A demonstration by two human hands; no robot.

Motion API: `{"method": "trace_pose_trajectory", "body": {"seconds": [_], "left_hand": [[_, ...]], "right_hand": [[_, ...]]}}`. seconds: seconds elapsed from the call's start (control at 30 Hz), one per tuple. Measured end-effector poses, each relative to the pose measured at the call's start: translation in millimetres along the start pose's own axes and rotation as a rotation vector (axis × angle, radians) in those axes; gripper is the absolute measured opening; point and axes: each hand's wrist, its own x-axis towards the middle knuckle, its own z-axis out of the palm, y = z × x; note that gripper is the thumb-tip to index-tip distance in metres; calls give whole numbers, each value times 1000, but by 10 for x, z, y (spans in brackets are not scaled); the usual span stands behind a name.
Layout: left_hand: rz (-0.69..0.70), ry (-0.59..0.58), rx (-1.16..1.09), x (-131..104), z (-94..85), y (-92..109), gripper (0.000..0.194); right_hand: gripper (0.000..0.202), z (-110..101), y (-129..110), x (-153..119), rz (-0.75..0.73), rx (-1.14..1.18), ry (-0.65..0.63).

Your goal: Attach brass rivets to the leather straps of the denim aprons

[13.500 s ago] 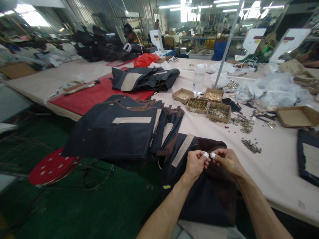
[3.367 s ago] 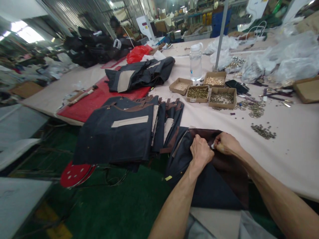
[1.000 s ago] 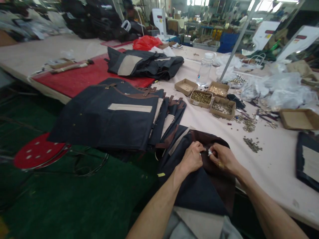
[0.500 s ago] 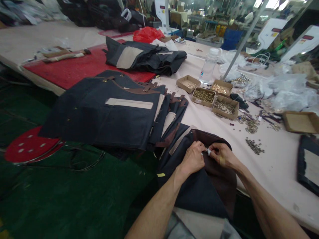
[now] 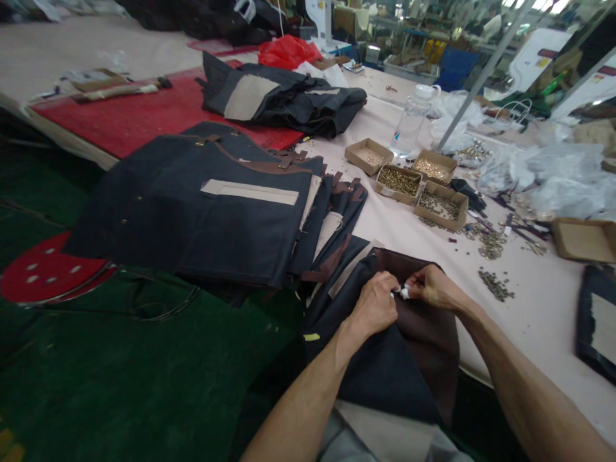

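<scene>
A dark navy fabric piece with brown trim [image 5: 385,366] hangs over the table's near edge onto my lap. My left hand [image 5: 374,305] pinches its brown top edge. My right hand [image 5: 433,289] meets it fingertip to fingertip, pinching the same edge. White tape wraps fingertips of both hands. Whatever small part sits between the fingers is hidden.
A stack of similar navy pieces with tan strips [image 5: 216,205] lies to the left, draped off the table [image 5: 539,308]. Several small cardboard boxes of metal rivets [image 5: 398,181] stand behind, with loose rivets [image 5: 495,285], a water bottle [image 5: 409,128], plastic bags [image 5: 553,176] and a red stool [image 5: 45,273].
My hands stay pinched together on the brown edge, barely shifting. The camera has tilted down and to the right, so the table appears higher in view.
</scene>
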Motion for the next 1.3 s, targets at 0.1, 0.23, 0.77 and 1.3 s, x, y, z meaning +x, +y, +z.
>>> {"method": "trace_pose_trajectory", "body": {"seconds": [0.1,0.23,0.77,1.3], "left_hand": [[-17,20,-13,1,2,-9,33],[-28,18,-27,18,7,-16,31],[107,141,-27,-113,-69,115,35],[-29,-182,593,524,-493,704,10]], "right_hand": [[13,0,4,84,52,-71,18],[12,-18,1,170,115,-179,17],[33,22,191,-555,-232,64,463],[55,587,836,-1131,-72,74,832]]}}
